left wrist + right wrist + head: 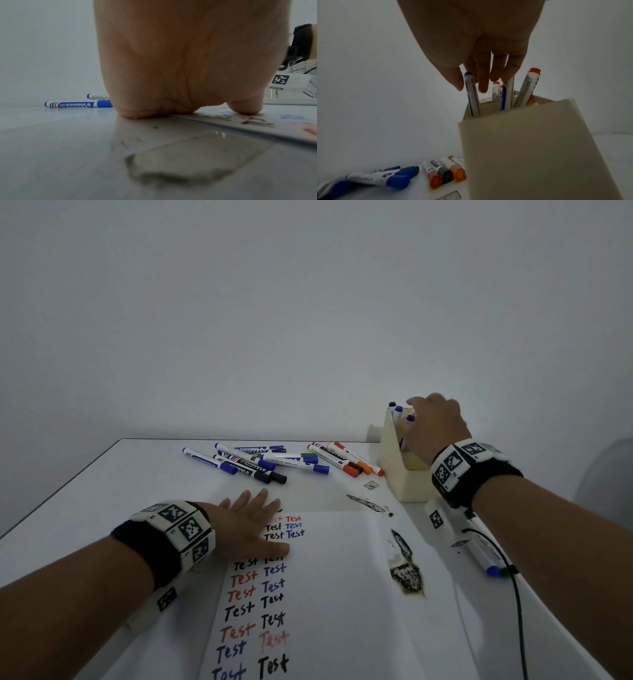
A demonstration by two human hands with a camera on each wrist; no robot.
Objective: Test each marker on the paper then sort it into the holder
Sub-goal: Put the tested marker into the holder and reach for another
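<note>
A cream holder stands at the table's back right with several markers upright in it. My right hand reaches down over its top. In the right wrist view the thumb and index finger lie on either side of a blue-capped marker, which stands in the holder. My left hand lies flat with straight fingers on the top left corner of the paper. Rows of "Test" in red, blue and black cover the sheet. A pile of loose markers lies beyond the paper.
Orange, red and black markers lie just left of the holder. One more blue-tipped marker and a black cable lie under my right forearm. Dark worn patches mark the table right of the paper. A wall rises close behind.
</note>
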